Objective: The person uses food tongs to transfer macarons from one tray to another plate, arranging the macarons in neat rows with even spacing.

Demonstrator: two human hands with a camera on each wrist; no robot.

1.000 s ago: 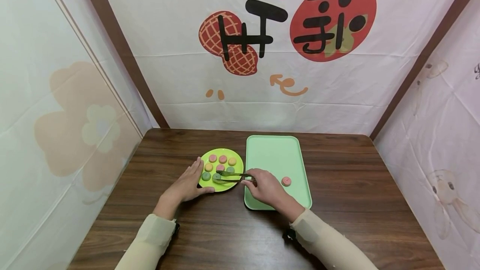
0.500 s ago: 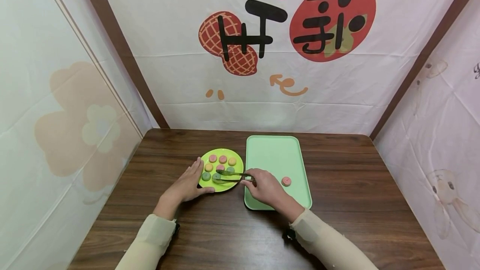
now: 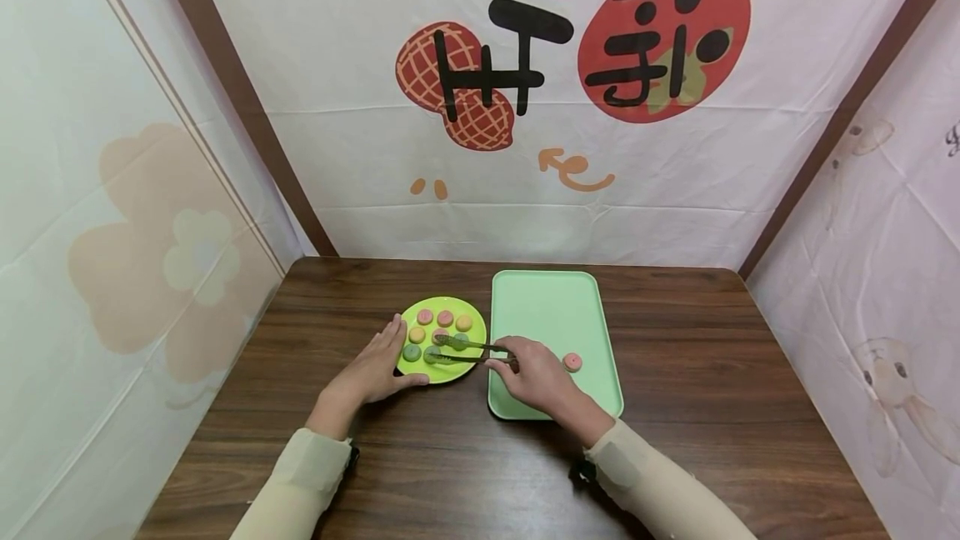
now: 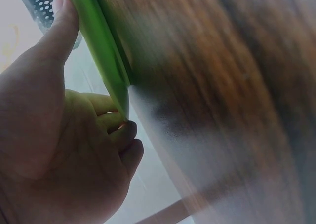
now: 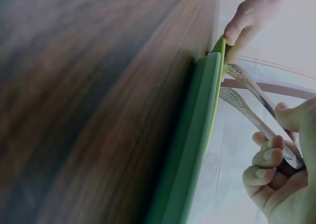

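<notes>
My right hand [image 3: 536, 373] holds metal tongs [image 3: 480, 346] with perforated tips, reaching left over the yellow-green plate [image 3: 457, 375]. The tongs' tips stand apart, on either side of a green macaron [image 3: 431, 352] in the plate's front part; the far tip overlaps a pink macaron [image 3: 440, 334]. Pink, yellow and green macarons lie about them. My left hand [image 3: 375, 365] rests against the plate's left rim, fingers along the side and thumb at the front edge. In the left wrist view the thumb and fingertips touch the plate's edge [image 4: 101, 46].
Right of the plate lies a mint-green tray [image 3: 543, 298], partly under my right hand, bearing one pink macaron [image 3: 572, 362]. Both stand on a dark wooden table [image 3: 675, 340]. Printed cloth walls [image 3: 450, 232] rise at the back and both sides.
My right hand has shifted slightly right, and the tongs' tips stand a little wider apart, the far tip moving up and rightward. The left hand and plate look still.
</notes>
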